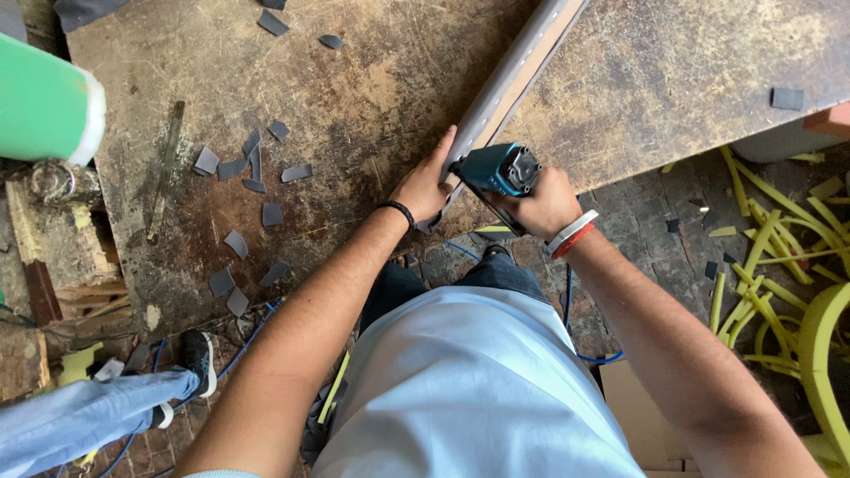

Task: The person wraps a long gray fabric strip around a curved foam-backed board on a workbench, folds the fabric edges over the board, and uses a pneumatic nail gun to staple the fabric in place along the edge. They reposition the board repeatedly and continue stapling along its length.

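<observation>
Your right hand (542,205) is clenched around the teal power tool (500,170), nose against the long grey strip (509,80) lying diagonally on the worn surface (372,97). Your left hand (427,186) presses flat beside the strip, seemingly steadying it. Grey offcuts (252,164) lie scattered nearby; no containers show.

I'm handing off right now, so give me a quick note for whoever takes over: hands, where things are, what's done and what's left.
Left hand: flat against the near end of the long grey strip, steadying it on the worn workbench.
Right hand: closed round the blue power tool, its nose at the strip's near end.
Around: small grey offcuts lie scattered on the bench left of the hands; yellow foam trimmings on the floor to the right.
Done: cannot tell how far along the strip the tool has worked.
Left: likely the rest of the strip, running up the bench.
</observation>
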A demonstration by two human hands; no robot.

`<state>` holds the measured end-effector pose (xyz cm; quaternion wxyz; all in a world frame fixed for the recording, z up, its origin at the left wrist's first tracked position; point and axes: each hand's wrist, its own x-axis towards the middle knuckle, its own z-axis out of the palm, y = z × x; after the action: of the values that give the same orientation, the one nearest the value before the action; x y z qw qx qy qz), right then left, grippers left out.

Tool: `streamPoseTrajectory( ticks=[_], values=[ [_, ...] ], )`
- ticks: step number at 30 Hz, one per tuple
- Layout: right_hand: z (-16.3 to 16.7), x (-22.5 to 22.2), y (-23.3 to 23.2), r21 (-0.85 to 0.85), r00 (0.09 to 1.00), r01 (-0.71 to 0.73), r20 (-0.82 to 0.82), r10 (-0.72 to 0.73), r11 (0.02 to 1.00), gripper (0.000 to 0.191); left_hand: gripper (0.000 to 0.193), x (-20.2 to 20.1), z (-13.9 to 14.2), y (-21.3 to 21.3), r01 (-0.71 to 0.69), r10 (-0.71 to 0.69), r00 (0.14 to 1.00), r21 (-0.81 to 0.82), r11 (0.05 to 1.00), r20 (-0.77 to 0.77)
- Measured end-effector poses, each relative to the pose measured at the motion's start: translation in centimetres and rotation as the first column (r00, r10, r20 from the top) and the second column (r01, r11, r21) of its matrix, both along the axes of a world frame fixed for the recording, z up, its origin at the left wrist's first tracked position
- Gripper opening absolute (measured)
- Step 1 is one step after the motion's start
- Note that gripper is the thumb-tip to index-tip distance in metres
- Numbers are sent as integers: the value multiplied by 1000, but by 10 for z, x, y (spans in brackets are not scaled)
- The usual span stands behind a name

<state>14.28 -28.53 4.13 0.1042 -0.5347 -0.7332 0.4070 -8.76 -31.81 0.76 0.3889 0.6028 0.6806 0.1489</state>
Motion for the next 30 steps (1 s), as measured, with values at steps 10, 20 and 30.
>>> streamPoseTrajectory(
  ticks=[10,20,30],
  values=[
    [9,-7,-32,-5,999,-39,7,39,999,44,112,-18,-4,-62,-10,8,999,48,999,40],
    [23,-19,-39,-100,988,22,152,-6,995,52,94,-26,-19,-70,-31,33,999,121,992,-8],
    [-16,68,104,361,947,-93,319,-29,928,61,85,-43,16,-112,-44,252,867,437,898,-431]
  ],
)
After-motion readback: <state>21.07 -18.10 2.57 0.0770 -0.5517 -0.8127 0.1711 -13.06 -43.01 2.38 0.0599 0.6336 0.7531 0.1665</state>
